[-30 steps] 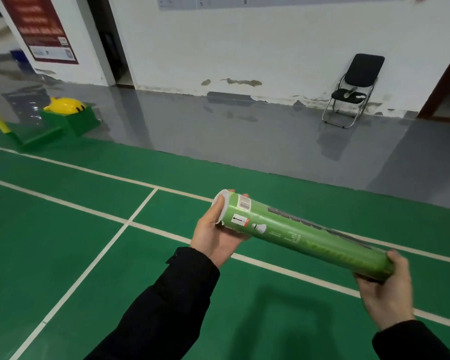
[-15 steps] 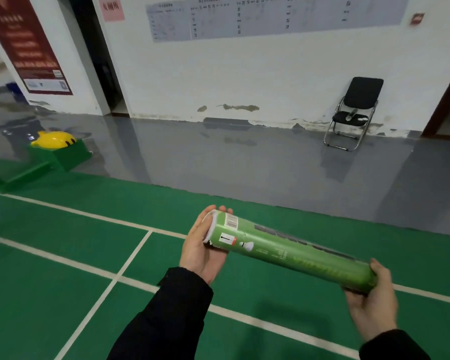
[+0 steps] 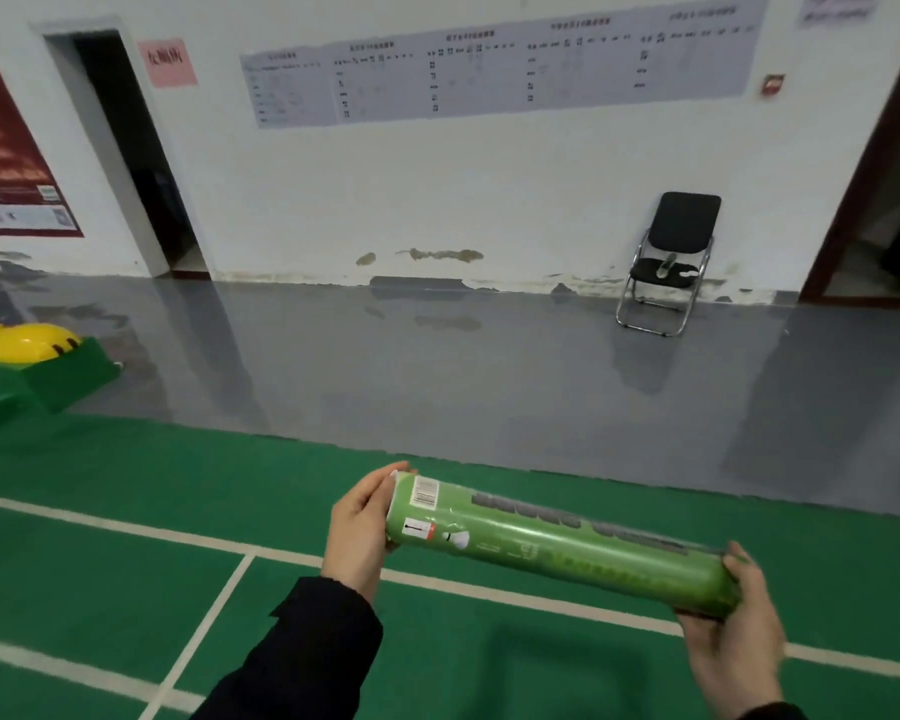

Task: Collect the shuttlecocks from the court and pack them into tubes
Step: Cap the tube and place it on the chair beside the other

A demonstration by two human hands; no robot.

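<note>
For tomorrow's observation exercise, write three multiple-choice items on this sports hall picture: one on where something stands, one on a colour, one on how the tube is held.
1. Where does the folding chair stand?
A. on the green court
B. on the grey floor by the white wall
C. inside the doorway

2. What colour is the tube?
A. green
B. red
C. white

3. How is the tube held?
A. upright in one hand
B. lying on the floor
C. nearly level, one hand at each end

Answers:
1 B, its legs rest on grey floor close to the wall.
2 A, its body is green with small labels.
3 C, the left hand covers one end and the right hand grips the other.
</note>
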